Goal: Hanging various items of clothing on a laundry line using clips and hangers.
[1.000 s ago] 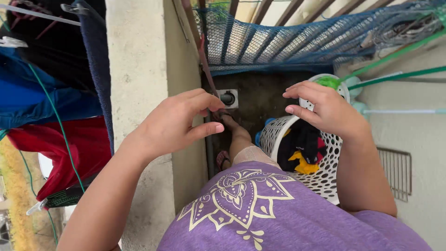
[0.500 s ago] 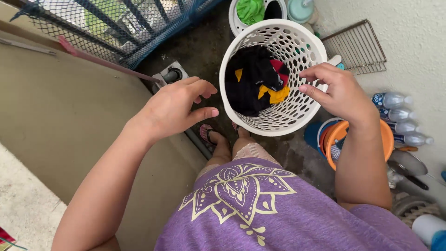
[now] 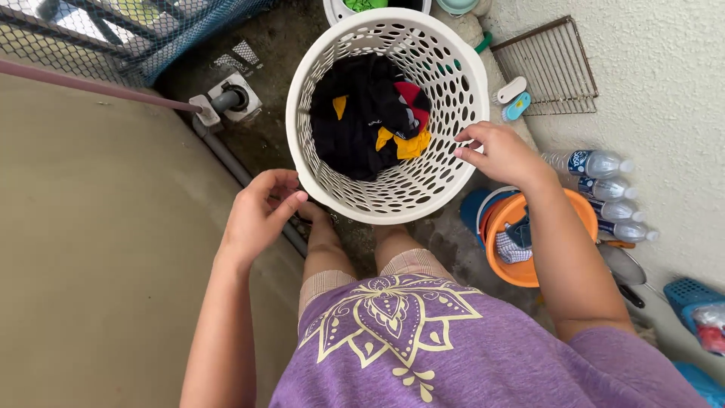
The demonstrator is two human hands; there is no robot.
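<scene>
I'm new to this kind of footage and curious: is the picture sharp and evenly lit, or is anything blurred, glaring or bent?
Head view: soft, even daylight with no hard shadows; the white basket, the clothes inside it, the left hand and the right hand look sharp; the pale wall is bright but not washed out; the wide lens bends the edges slightly.

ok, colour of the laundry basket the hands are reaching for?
White, with holes all over its wall: the laundry basket shows clearly in the head view, with dark, red and yellow clothes inside.

Left hand point(image 3: 258, 215): open, fingers loosely curled, held low at left.
Right hand point(image 3: 500, 153): empty, fingers half-bent, reaching farther right.
</scene>
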